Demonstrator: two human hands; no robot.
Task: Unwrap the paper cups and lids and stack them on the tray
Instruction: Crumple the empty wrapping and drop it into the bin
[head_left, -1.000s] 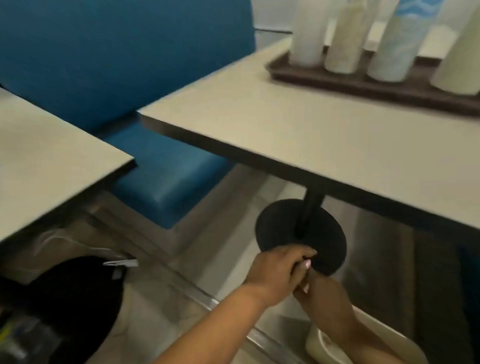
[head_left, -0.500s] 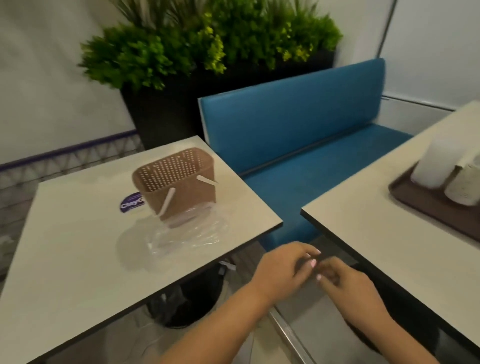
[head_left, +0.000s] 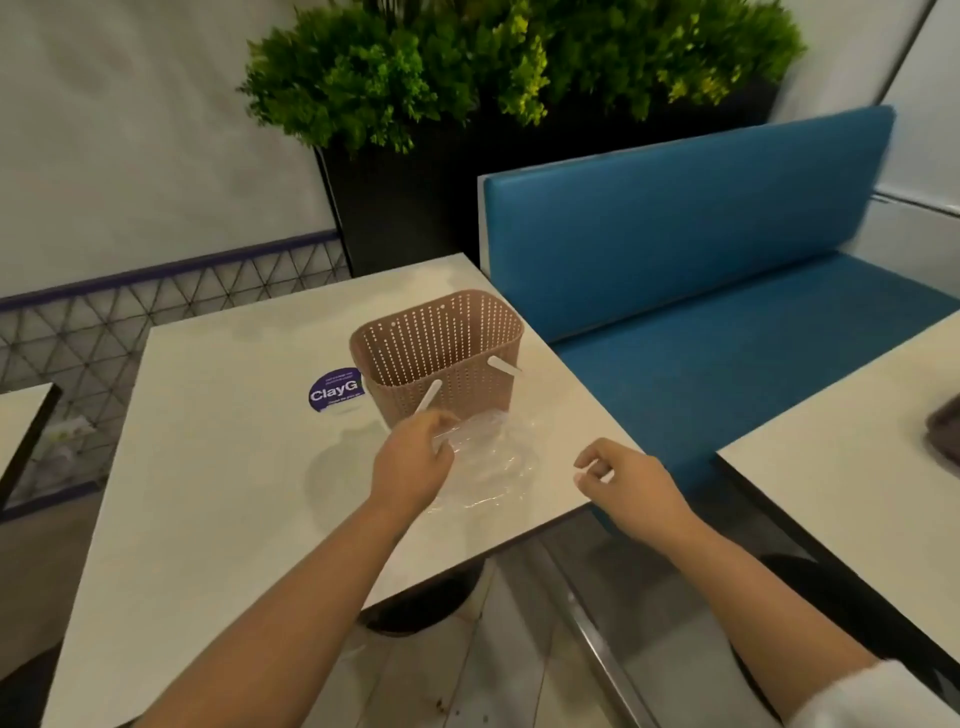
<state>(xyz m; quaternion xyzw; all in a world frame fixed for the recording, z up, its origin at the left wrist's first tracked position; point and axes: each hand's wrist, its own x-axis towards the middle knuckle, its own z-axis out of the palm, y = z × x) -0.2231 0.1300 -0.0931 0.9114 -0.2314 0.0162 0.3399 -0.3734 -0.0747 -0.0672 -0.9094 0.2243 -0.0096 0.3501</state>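
Left hand (head_left: 415, 457) pinching clear plastic wrap (head_left: 491, 462) just in front of basket (head_left: 439, 353); right hand (head_left: 621, 478) loosely curled, empty, beside it. Likely feather-light, limp, slippery: best gathered in a bunch.

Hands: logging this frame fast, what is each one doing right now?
Left hand: grips the clear plastic wrap lying on the table.
Right hand: fingers loosely curled, holding nothing.

Both forearms are bare; the left hand (head_left: 415, 460) and right hand (head_left: 626, 480) wear nothing, and a white fabric sleeve (head_left: 872, 699) covers the right upper arm.
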